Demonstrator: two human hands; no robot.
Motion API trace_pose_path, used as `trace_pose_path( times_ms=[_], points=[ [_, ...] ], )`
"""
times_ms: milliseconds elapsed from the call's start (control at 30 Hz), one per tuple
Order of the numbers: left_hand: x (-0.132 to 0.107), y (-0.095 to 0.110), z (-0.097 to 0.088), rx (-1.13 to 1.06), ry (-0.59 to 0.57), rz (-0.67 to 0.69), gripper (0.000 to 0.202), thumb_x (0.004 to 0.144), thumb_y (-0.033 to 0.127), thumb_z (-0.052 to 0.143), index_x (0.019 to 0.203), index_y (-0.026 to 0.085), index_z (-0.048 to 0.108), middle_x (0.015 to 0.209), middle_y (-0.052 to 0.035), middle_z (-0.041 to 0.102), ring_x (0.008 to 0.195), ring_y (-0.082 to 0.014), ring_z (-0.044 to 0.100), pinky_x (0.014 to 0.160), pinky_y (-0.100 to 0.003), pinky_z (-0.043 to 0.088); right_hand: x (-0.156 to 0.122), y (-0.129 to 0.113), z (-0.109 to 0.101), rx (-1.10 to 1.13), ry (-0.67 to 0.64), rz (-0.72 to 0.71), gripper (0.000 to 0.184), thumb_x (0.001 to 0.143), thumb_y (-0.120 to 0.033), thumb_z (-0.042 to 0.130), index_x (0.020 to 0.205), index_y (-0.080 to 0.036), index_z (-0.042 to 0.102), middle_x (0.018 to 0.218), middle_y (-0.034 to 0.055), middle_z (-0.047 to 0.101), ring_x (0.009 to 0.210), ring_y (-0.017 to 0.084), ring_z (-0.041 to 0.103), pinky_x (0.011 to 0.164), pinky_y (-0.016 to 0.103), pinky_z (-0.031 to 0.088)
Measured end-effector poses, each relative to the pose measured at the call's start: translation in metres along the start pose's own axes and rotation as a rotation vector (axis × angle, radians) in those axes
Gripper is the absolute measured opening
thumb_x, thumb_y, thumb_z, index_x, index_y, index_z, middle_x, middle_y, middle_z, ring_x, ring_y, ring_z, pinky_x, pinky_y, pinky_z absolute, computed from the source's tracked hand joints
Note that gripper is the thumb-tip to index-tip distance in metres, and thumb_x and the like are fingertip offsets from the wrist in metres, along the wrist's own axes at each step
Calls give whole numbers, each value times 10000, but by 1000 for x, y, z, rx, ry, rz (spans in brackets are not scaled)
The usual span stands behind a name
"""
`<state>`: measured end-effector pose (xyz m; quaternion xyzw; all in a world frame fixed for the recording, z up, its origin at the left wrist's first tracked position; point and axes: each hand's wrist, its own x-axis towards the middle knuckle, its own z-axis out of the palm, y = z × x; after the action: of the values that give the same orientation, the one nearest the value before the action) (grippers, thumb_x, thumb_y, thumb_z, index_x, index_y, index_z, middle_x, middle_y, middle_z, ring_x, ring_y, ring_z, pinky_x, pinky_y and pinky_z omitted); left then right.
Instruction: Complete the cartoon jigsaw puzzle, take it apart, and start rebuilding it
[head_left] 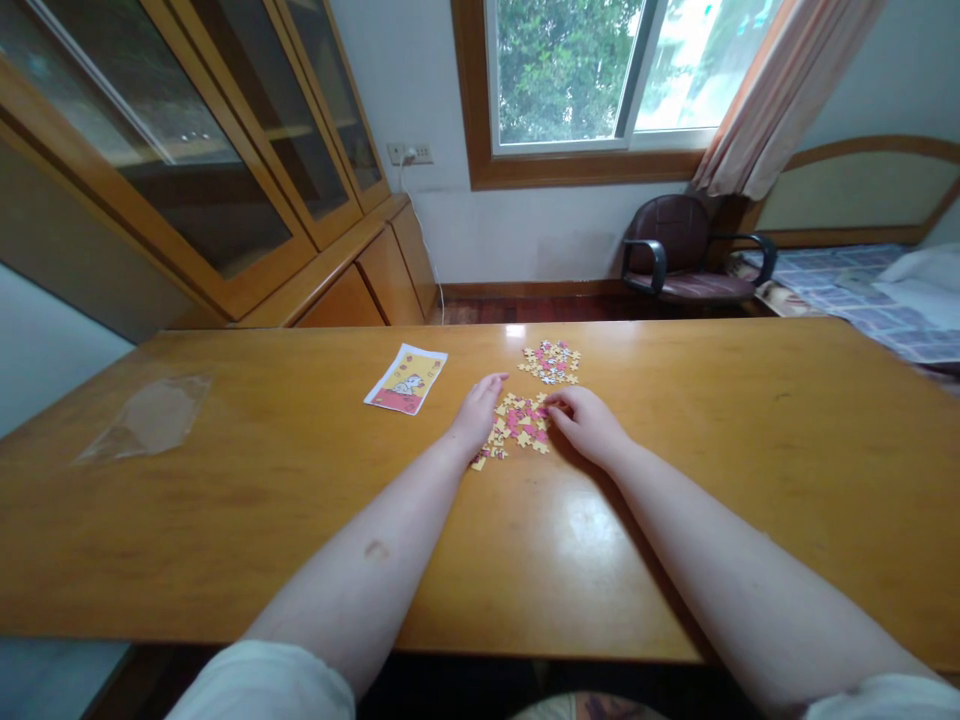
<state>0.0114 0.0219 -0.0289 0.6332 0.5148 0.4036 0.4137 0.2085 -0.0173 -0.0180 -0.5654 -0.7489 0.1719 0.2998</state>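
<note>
A loose pile of yellow and pink jigsaw puzzle pieces (521, 422) lies between my hands on the wooden table. My left hand (478, 413) rests at the pile's left side, fingers stretched forward and nothing in its grasp. From the right, my right hand (589, 422) reaches the pile's edge with fingers curled and the thumb drawn in. Its fingertips are at the pieces; whether one is between them is too small to tell. Behind sits a second heap of puzzle pieces (551, 362), with some white ones. The picture card (407, 380) lies left of my left hand, showing a white animal on yellow and pink.
A clear plastic bag (154, 415) lies at the left of the wooden table (750, 450). Beyond the table are a glass-door cabinet (315, 235), a brown armchair (679, 250) and a bed (862, 300). The window (570, 80) is at the back.
</note>
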Motion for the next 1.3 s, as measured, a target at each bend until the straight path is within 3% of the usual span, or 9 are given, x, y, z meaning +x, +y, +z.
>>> trace_pose_path(
  times_ms=[100,233,433,567,733,833,933,1067,1300],
  points=[
    [1,1,-2,-40,11,8,372,923,345,351,1153,200,604,1234,-50,609,1153,-185,543,1016,-334,403,-1,-1,-7,-17,-68,-153,239,774,-115,491,830,-192,710,857,48,668,857,176,593,845,308,455],
    [2,6,-11,163,97,37,325,801,195,472,1068,181,657,1103,-69,650,1000,-190,594,947,-333,448,-4,-6,-17,-41,-262,-291,320,754,-98,475,879,-215,745,791,30,675,773,158,607,782,272,467],
    [4,10,-21,269,106,8,326,767,140,448,989,186,682,1007,-46,682,908,-186,610,882,-319,472,-8,-10,-30,-191,-397,-207,301,753,-144,487,827,-240,763,818,18,719,742,160,631,724,250,457],
    [6,13,-29,402,26,42,258,787,155,450,911,182,675,988,-44,683,937,-184,605,878,-297,459,-10,-13,-35,-243,-461,-181,263,744,-167,502,749,-224,759,790,24,725,735,165,635,708,240,451],
    [0,22,-42,711,-122,12,150,779,253,541,882,191,632,864,-41,666,793,-179,599,721,-272,452,-12,-21,-30,-224,-432,-100,408,804,-200,457,1134,-297,676,1003,9,723,867,173,654,765,252,460],
    [-3,27,-47,814,-192,-33,157,767,333,581,846,199,604,824,-33,663,738,-178,591,638,-262,422,-13,-23,-26,-239,-469,-82,415,839,-245,444,1204,-313,630,1045,12,717,902,187,660,774,265,464],
    [-4,30,-51,868,-234,-62,170,767,373,584,793,206,588,835,-28,670,741,-179,592,613,-255,400,-13,-22,-25,-242,-480,-77,384,852,-277,444,1176,-303,650,1068,15,710,924,194,658,789,268,459],
    [-2,27,-53,900,-298,-104,172,732,375,617,754,209,577,814,-19,674,744,-178,592,594,-245,385,-12,-23,-31,-255,-489,-31,342,851,-287,454,1095,-279,694,957,26,733,826,181,657,726,249,443],
    [-1,23,-57,937,-274,-132,100,725,290,611,773,208,580,861,-26,680,777,-180,602,615,-247,398,-13,-28,-40,-350,-485,-38,371,876,-369,429,718,-211,725,681,56,689,605,153,572,578,248,343]
  ],
)
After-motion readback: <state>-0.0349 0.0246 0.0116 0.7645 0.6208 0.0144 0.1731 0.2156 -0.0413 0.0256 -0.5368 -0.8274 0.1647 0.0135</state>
